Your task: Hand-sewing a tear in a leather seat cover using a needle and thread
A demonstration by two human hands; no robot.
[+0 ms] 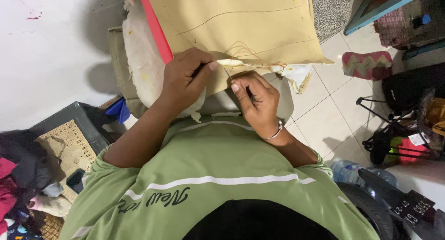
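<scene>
A tan fabric panel (241, 22) with stitched lines and a red edge strip (155, 29) lies over white padding (139, 59) in front of me. My left hand (185, 77) pinches the near edge of the tan fabric, thumb pressed beside a pale seam fold (230, 62). My right hand (257, 98), a silver bracelet on its wrist, is closed on a thin needle with thread right next to that fold. Loose orange thread (250, 54) loops over the fabric just above both hands.
A dark box with patterned cloth (69, 138) and a heap of clothes (18, 175) sit at the left. Tiled floor (324, 119), a slipper (368, 64), a black stand and bags (403, 128) and a water bottle (352, 172) are at the right.
</scene>
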